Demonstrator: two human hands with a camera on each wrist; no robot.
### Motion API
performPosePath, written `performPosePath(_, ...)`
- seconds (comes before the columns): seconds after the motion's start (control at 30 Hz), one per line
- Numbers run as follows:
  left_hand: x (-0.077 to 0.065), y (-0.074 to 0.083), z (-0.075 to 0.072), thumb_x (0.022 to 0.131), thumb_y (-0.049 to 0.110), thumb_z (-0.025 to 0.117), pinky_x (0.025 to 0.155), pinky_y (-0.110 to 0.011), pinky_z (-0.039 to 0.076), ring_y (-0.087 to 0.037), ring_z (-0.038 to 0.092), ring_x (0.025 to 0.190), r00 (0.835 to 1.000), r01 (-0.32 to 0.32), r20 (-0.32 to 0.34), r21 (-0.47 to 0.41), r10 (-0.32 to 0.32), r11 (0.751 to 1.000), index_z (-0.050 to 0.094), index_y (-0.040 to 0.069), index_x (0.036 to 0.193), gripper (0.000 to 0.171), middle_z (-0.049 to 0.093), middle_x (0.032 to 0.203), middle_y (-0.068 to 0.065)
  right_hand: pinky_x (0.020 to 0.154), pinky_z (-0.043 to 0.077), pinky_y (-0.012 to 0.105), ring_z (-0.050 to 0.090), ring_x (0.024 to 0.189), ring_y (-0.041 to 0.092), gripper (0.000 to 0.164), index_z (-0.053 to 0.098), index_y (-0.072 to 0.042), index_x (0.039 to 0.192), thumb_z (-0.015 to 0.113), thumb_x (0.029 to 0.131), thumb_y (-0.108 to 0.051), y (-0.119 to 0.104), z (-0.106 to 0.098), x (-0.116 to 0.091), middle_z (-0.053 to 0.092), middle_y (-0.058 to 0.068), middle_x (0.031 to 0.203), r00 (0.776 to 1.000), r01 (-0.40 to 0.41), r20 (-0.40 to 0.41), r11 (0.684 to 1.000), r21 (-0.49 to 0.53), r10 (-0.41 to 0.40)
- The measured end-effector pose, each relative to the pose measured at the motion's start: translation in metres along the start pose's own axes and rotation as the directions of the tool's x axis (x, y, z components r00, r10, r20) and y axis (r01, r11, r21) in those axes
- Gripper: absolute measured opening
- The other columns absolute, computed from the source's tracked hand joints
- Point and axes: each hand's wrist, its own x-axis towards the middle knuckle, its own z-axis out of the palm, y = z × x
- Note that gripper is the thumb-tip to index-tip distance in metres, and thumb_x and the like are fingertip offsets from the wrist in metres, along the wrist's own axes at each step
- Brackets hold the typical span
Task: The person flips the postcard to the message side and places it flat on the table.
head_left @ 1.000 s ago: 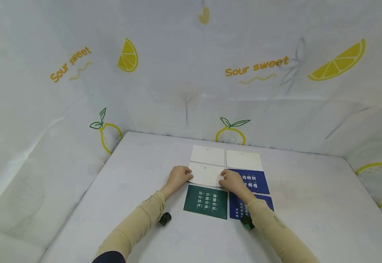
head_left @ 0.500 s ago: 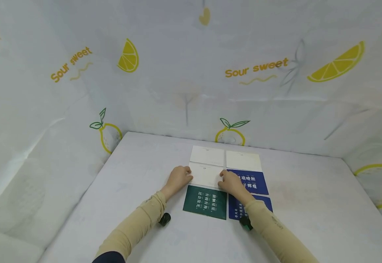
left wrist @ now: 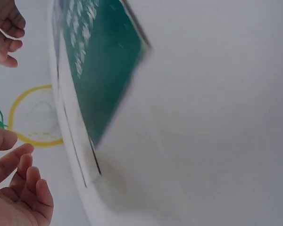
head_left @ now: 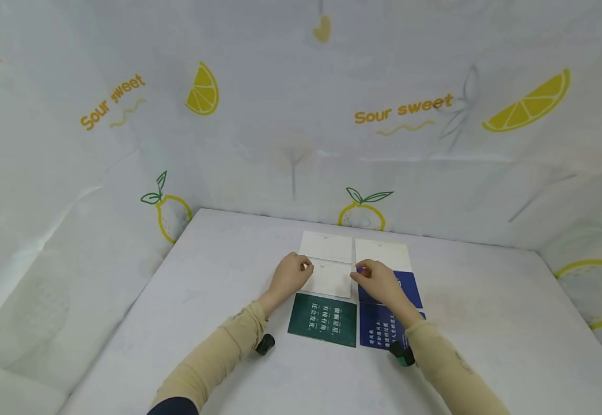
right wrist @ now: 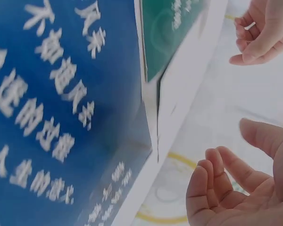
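Postcard-like cards lie flat in two columns on the white table. My left hand hovers at the left edge of the middle white card, fingers loosely bent and holding nothing. By that card's right edge is my right hand, over the upper blue card and partly hiding it. In the right wrist view, the right thumb stands apart from the fingers. Nearer me lie a green card with white characters and a lower blue card, partly covered by the right forearm.
Two white cards, the back left one and the back right one, form the far row. Small black objects show beside the left sleeve and the right sleeve. A lemon-print sheet hangs behind the table.
Both hands have let go of the middle white card's side edges and risen. The right hand has also shifted right, uncovering more of the lower blue card. The cards look unmoved.
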Motion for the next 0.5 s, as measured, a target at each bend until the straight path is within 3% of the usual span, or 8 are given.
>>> performPosePath(0.13,0.002,0.017,0.005,0.089,0.019,0.059,0.059,-0.020,0.036,-0.011,0.045,0.067,1.000,0.012,0.014,-0.118,-0.010,0.993,0.070,0.004,0.097,0.021,0.059,0.080,-0.007,0.064,0.045,0.031,0.053,0.075,0.020,0.040,0.060,0.000,0.117,0.059,0.090,-0.029,0.006,-0.014,-0.007,0.061,0.014,0.092,1.000,-0.002,-0.022,1.000,0.031,0.003)
performPosePath(0.33,0.002,0.042,0.015,0.087,0.020,0.059,0.069,-0.026,0.046,-0.022,0.060,0.082,0.993,0.074,0.112,-0.296,-0.042,0.952,0.064,0.000,0.111,0.031,0.065,0.094,-0.012,0.080,0.049,0.045,0.058,0.091,0.028,0.043,0.058,0.001,0.120,0.057,0.091,-0.031,0.023,-0.030,-0.017,0.064,0.018,0.102,0.998,-0.028,-0.052,0.999,0.040,0.030)
performPosePath(0.5,-0.002,0.060,0.031,0.088,0.021,0.059,0.080,-0.034,0.051,-0.028,0.061,0.104,0.962,0.180,0.263,-0.392,-0.078,0.902,0.052,0.003,0.129,0.045,0.062,0.115,-0.016,0.086,0.047,0.051,0.057,0.103,0.040,0.049,0.051,0.005,0.125,0.056,0.092,-0.031,0.042,-0.038,-0.025,0.059,0.028,0.114,0.996,-0.074,-0.040,0.996,0.047,0.076)
